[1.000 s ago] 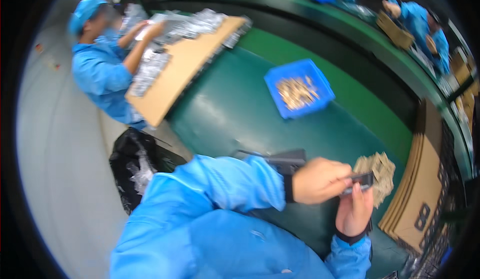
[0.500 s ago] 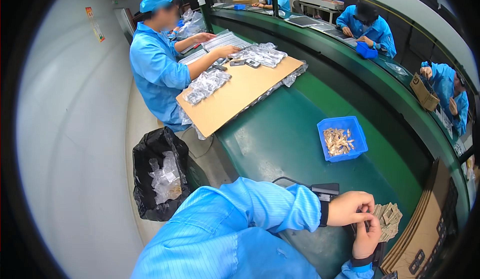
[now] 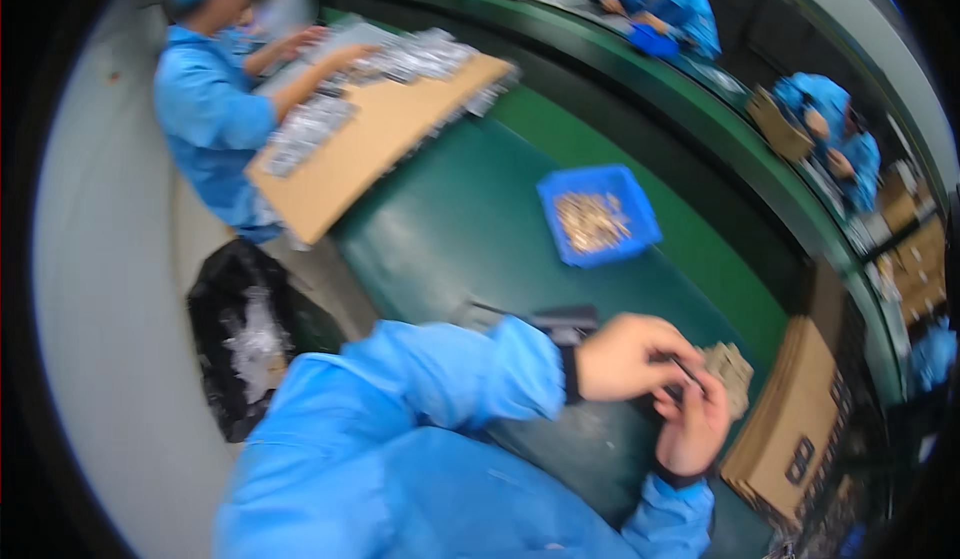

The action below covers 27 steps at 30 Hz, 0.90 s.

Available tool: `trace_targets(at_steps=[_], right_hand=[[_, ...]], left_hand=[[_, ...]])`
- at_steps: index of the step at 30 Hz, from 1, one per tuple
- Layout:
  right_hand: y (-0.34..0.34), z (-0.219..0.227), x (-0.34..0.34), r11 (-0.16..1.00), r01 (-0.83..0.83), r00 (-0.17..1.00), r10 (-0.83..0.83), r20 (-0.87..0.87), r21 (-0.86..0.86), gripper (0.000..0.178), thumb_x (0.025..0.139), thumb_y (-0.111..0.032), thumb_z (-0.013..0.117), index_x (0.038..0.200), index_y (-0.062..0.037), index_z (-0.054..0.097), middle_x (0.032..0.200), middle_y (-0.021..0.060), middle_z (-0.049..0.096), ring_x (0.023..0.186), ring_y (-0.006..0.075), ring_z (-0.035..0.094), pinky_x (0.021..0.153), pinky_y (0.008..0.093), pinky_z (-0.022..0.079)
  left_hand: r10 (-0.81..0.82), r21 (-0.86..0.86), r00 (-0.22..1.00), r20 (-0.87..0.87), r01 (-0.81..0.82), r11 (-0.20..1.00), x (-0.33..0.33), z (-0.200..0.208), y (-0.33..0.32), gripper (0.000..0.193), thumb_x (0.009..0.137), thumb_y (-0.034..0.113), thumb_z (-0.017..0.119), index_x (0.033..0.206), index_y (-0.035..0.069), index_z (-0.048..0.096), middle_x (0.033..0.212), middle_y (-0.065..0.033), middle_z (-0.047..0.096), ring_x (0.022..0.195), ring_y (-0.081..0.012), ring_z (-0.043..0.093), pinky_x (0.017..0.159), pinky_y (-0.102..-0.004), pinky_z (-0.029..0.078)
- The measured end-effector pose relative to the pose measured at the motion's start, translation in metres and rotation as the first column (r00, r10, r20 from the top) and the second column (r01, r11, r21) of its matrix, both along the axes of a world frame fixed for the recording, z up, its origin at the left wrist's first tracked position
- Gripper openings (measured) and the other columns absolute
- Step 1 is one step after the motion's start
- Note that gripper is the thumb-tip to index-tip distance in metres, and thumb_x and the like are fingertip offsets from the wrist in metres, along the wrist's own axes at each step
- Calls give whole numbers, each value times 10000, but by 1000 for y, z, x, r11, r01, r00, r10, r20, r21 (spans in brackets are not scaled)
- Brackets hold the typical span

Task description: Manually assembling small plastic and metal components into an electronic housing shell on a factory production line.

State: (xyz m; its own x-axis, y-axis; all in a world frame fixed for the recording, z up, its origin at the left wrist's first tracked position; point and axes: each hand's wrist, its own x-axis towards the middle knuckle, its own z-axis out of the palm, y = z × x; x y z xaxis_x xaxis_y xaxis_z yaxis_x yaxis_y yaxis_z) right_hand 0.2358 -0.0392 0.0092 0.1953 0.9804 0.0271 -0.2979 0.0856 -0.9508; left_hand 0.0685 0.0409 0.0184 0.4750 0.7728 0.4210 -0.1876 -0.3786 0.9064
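My left hand (image 3: 622, 359) and my right hand (image 3: 697, 427) meet over the green table (image 3: 470, 229) at the lower right. Both pinch a small dark part (image 3: 680, 377) between their fingers; the picture is blurred and its shape is unclear. Just beyond my fingers lies a small pile of tan parts (image 3: 732, 371). A flat black piece (image 3: 562, 317) lies on the table by my left wrist. My blue sleeves cover both forearms.
A blue tray (image 3: 640, 221) of tan parts sits on the table ahead. Flat cardboard boxes (image 3: 790, 429) stand at the right. A black bin bag (image 3: 240, 334) is on the floor at left. A co-worker (image 3: 210, 109) handles silvery bags on a cardboard sheet (image 3: 370, 154). Other people work along the far bench.
The view has swung between frames, so everything shifts in the picture. My hands stay together on the small part beside the tan pile.
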Motion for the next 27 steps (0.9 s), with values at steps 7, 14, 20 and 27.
trace_targets(at_steps=[7, 14, 20, 27], right_hand=[[-1, 7, -6, 999, -22, 1000, 23, -17, 44, 244, 970, -46, 528, 1207, 10, 521, 1161, 235, 643, 969, 302, 690, 701, 296, 600], [-9, 9, -11, 978, -49, 989, 19, 146, 204, 347, 887, 88, 613, 1214, 54, 500, 1239, 219, 597, 1064, 284, 655, 814, 322, 586], [-12, 6, -6, 963, -100, 992, 78, 97, 251, 486, 820, 93, 698, 1264, 57, 503, 1264, 217, 581, 1109, 312, 634, 848, 328, 583], [-8, -5, -5, 960, -98, 995, 102, -2, 261, 551, 764, 108, 745, 1258, 55, 507, 1231, 179, 592, 1131, 279, 606, 870, 349, 584]], left_hand=[[124, -141, 990, 68, -114, 983, -4, 6, 6, 200, 805, -34, 706, 931, 26, 562, 1086, -92, 549, 935, -131, 580, 810, -270, 514], [295, 130, 952, -85, -283, 950, -5, 14, 3, 93, 784, 36, 753, 843, 34, 681, 1073, -79, 526, 929, -148, 559, 796, -283, 488], [253, 100, 967, -24, -250, 963, -3, 11, 2, 109, 781, 34, 753, 872, 38, 695, 1048, -75, 538, 935, -166, 566, 777, -294, 487], [258, 456, 961, -104, -184, 870, -9, 13, 6, 148, 742, 12, 747, 869, 51, 682, 1003, -108, 552, 830, -212, 587, 730, -314, 497]])
